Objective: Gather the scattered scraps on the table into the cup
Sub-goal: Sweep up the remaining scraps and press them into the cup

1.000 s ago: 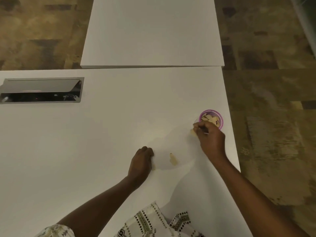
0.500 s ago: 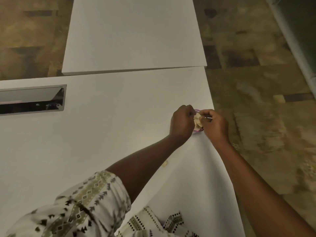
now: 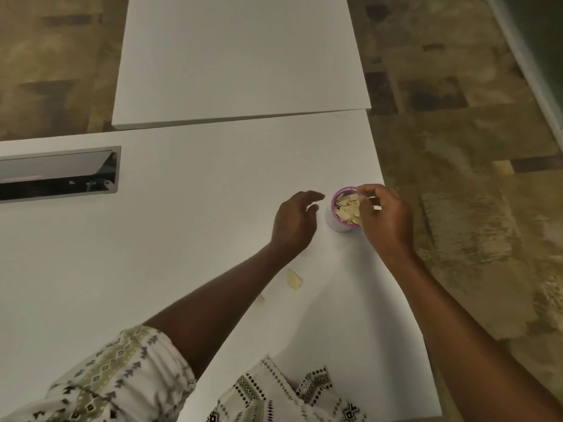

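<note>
1. Standing near the counter's [image 3: 189, 239] right edge, the cup [image 3: 341, 220], white-walled with a purple rim, is heaped with pale scraps [image 3: 347, 210]; half a second ago both hands were bunched over its mouth, hiding it, so a fresh load has probably just gone in.
2. Two loose scraps lie on the counter nearer the person: a larger scrap [image 3: 294, 280] and a smaller scrap [image 3: 260, 299], the latter just beside the left forearm. A second ago only one stray piece showed near the left hand, so the gathering is judged close to finished but not done.
3. The left hand [image 3: 294, 222] has drawn back from the rim and now hangs just left of the cup, palm down, fingers [image 3: 313, 196] spread and loose, holding nothing.
4. The right hand [image 3: 385, 219] arches over the cup's right side, wrist raised, fingertips pinched together above the rim; whether they grip a scrap cannot be told.
5. A patterned sleeve [image 3: 122, 376] covers the left upper arm.
</note>
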